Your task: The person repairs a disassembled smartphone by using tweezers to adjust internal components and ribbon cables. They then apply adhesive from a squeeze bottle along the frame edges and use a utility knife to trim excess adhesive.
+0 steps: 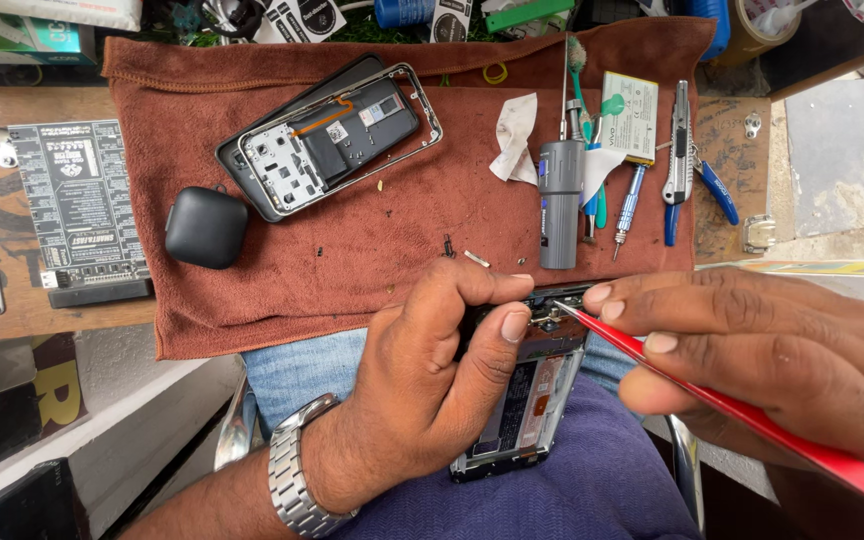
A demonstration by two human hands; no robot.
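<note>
My left hand [432, 375] grips an opened smartphone [522, 400] held over my lap, thumb pressed near its top edge. A metal watch sits on that wrist. My right hand [752, 360] holds a red pointed tool [752, 420], whose tip touches the phone's upper inner parts under my fingertips. The phone's insides show, with a battery and a board visible below my thumb.
A brown cloth [372, 260] covers the bench. On it lie a phone frame with back cover [327, 135], a black earbud case [205, 227], a grey electric screwdriver [559, 200], screwdrivers, pliers [680, 160], a flat battery [630, 115], tissue and small screws. A black circuit board [77, 205] lies left.
</note>
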